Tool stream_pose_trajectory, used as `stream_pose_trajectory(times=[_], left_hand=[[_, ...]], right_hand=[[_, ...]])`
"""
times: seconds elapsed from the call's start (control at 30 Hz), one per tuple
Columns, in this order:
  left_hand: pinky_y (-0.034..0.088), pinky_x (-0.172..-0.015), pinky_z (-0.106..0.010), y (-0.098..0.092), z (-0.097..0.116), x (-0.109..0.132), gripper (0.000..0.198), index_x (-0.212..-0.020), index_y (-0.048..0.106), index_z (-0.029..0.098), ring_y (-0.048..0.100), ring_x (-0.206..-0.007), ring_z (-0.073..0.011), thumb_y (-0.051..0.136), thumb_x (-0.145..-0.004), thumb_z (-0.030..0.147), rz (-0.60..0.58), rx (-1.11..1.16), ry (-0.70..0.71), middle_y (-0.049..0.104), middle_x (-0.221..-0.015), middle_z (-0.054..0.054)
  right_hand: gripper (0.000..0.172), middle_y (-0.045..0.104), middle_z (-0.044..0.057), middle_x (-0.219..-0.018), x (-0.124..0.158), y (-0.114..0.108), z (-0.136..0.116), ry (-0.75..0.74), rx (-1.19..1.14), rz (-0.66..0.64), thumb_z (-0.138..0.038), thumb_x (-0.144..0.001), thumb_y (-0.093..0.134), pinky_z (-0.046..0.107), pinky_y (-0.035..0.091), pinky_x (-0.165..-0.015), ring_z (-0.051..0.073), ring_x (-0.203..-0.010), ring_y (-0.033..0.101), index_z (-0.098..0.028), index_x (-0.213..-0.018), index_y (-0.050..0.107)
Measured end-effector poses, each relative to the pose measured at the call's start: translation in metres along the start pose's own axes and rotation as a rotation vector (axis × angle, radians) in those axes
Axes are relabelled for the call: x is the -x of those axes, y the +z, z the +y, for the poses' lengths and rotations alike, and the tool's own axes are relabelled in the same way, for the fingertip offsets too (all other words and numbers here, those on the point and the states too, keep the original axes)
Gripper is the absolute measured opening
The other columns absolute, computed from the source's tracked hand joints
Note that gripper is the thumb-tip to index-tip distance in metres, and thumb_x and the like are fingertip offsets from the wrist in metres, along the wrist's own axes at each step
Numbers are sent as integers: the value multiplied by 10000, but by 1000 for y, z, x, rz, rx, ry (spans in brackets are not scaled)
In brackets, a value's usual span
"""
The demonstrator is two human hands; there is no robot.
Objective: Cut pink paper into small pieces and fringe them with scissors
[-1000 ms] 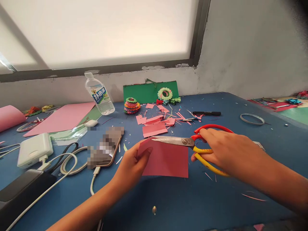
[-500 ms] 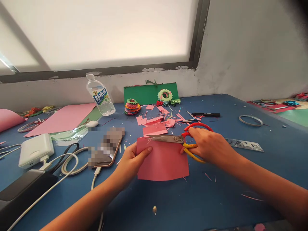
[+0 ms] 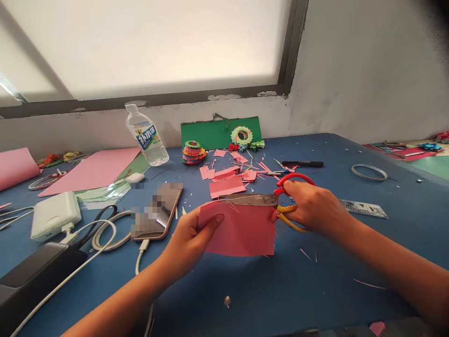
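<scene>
Left hand (image 3: 191, 236) pinched the left edge of one pink sheet (image 3: 242, 229), held low over the desk (image 3: 315, 290) at centre front, while the right hand (image 3: 312, 208) was clenched through the red and yellow handles of one pair of scissors (image 3: 259, 200), blades lying nearly closed along the sheet's top edge. Judged: the trim along that top edge looked close to finished, with the rest of the sheet uncut. Count: one sheet in hand, one pair of scissors, one water bottle (image 3: 146, 142), one marker (image 3: 302, 164), one tape ring (image 3: 369, 172), one ruler (image 3: 365, 208); pink offcuts (image 3: 226, 187) overlapped too much to count.
</scene>
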State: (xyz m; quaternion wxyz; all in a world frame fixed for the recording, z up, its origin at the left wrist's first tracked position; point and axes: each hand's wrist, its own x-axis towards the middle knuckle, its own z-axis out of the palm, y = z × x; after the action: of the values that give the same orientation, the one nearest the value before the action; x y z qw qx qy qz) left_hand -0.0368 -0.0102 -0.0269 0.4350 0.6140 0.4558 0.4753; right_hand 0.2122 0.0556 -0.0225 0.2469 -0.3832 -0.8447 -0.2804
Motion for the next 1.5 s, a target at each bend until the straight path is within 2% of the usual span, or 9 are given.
stream_pose_trajectory(times=[0.1,0.33,0.57,0.73,1.1,1.2,1.4,1.5], left_hand=[[373,-478,-154,-1,1,2,150,-725,577,163,497,-604,-99,516,-805,276,-21,-40,14,537,-607,25],[442,-560,-205,-2,3,3,215,-910,625,158,528,-650,-126,511,-805,307,-53,-29,-40,614,-759,-22],[450,-558,-223,-1,5,6,273,-966,637,170,552,-652,-155,537,-781,345,-15,-48,-88,636,-764,-36],[456,-566,-223,-1,4,6,283,-1005,615,174,554,-651,-143,528,-793,339,-45,-24,-119,641,-824,-41],[442,-559,-206,0,4,6,215,-894,628,175,553,-673,-142,529,-793,338,-59,-27,-117,625,-762,-21],[447,-565,-216,0,4,6,219,-904,626,176,557,-678,-149,531,-790,338,-65,-37,-120,625,-756,-23],[432,-534,-208,2,6,6,186,-758,602,170,542,-622,-131,532,-786,340,-64,-54,-115,607,-703,-10],[435,-545,-216,1,6,6,184,-773,599,169,544,-623,-133,534,-784,340,-60,-51,-117,611,-715,-12]], right_hand=[[466,564,26,-571,1,-1,-1,-13,-12,3,-558,-823,325,245,301,-453,139,-499,525,-145,-795,540],[479,539,3,-494,3,-1,-3,-24,44,34,-563,-816,352,241,264,-432,121,-428,496,-137,-802,572],[448,540,3,-465,5,0,-3,-4,76,21,-521,-832,349,237,230,-421,114,-406,484,-150,-758,589],[434,528,-6,-466,5,1,-1,0,72,8,-521,-832,353,229,204,-415,112,-414,489,-162,-713,566],[500,550,16,-544,3,-2,-6,-8,40,-17,-600,-800,330,241,257,-451,129,-474,515,-154,-771,554],[465,564,14,-556,4,-1,-6,-5,38,-30,-581,-800,360,242,252,-448,129,-480,521,-163,-771,560],[391,570,18,-553,5,0,-3,-19,63,-23,-455,-856,326,238,230,-441,126,-484,515,-162,-757,565],[384,556,20,-541,4,-1,-5,-27,78,-19,-436,-859,316,238,235,-446,127,-473,502,-157,-760,560]])
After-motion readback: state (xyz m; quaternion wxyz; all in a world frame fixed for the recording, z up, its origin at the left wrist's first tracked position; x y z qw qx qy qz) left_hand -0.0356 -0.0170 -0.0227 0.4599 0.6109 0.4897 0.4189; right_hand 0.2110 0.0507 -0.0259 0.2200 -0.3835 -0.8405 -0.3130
